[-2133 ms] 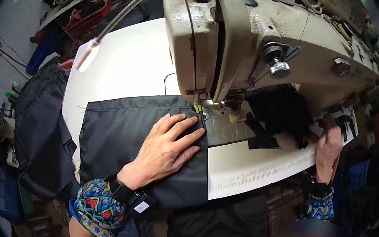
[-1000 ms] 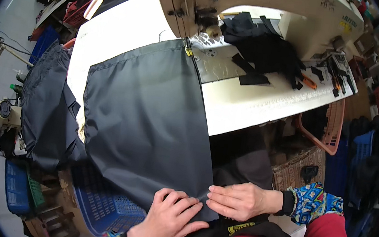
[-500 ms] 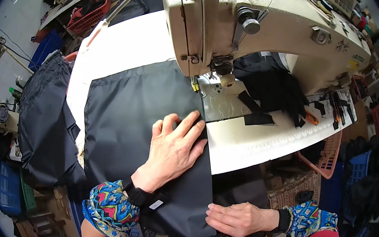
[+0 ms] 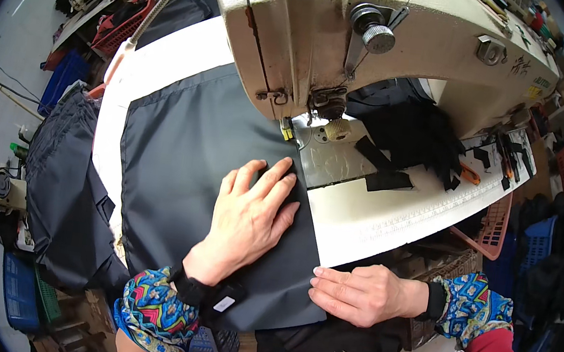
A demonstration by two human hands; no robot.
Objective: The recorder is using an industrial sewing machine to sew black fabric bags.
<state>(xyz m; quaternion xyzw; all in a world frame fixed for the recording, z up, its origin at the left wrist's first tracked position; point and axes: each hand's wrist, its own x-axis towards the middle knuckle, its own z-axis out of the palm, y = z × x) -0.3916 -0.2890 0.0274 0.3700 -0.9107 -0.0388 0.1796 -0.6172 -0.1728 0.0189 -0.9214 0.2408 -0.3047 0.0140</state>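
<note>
Panel shift: since half a second ago, the near end of the dark panel (image 4: 169,176) and the right hand (image 4: 369,296) have come closer to the sewing machine (image 4: 411,40).
Right hand: on the near side of the sewing machine, at the panel's right edge by its near corner; fingers pressed together, though I cannot tell whether the thumb pinches from below.
Left hand (image 4: 249,214): closer to the sewing machine, laid on the panel; fingers slightly spread, thumb apart.
Panel place: in front and to the left of the sewing machine, on the white table (image 4: 331,235), with its right edge running up to the presser foot (image 4: 287,132).
Panel feel: judging by the sheen and soft ripples, light, limp and rather slippery, not fragile, apt to pucker.
Panel hold: best a flat palm short of the sewing machine's foot, plus a light pinch at the near right corner.
Cloth heap (image 4: 61,198): left of the sewing machine.
Black scraps (image 4: 407,135): under the sewing machine's arm.
Red basket (image 4: 122,33): beyond the sewing machine, far left.
</note>
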